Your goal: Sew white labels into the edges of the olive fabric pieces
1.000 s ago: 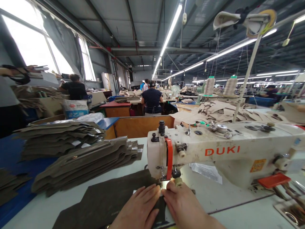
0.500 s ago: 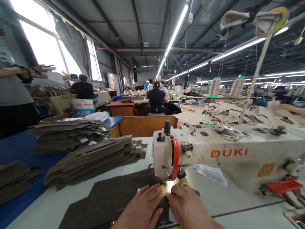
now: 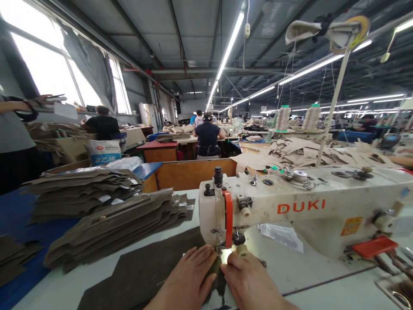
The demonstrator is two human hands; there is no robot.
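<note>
The dark cloth [image 3: 138,267] lies flat on the bench [image 3: 51,293], between its left edge and the sewing machine [image 3: 254,211], its right part running in toward the presser foot [image 3: 219,250]; the left hand [image 3: 187,277] rests palm down on it, fingers straight and nearly together, thumb apart, pressing rather than gripping; the right hand [image 3: 250,277] sits just beside the foot, fingers curled, and I cannot tell whether they pinch the cloth's margin; a folded pile [image 3: 122,228] stretches from the bench's left edge toward its far edge; good guiding here probably means light, even pressure, the left palm smoothing out ripples, the machine drawing the cloth without tugging, and fingertips, very near the foot, staying out of the needle's line.
</note>
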